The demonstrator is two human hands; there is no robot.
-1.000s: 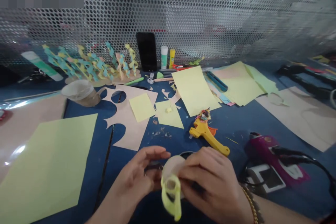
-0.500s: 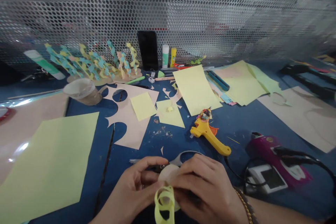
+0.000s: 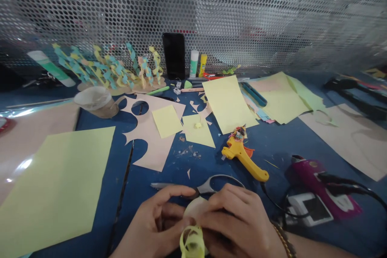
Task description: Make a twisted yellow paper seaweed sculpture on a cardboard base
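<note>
Yellow paper strip (image 3: 192, 243) pinched in the grip of left hand (image 3: 155, 221) and right hand (image 3: 232, 221); one pair of scissors (image 3: 208, 187) just behind.

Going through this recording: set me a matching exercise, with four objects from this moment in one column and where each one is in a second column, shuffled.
Objects:
1. Black phone
2. Yellow glue gun
3. Scissors
4. Plastic cup

Places:
A. Lying on its side against the tan card cut-out
B. Partly hidden by the left hand and right hand, which hold a round pale disc
C. Upright in front of the perforated metal screen
D. Lying on the blue work surface among paper scraps

Pairs: 1-C, 2-D, 3-B, 4-A
</note>
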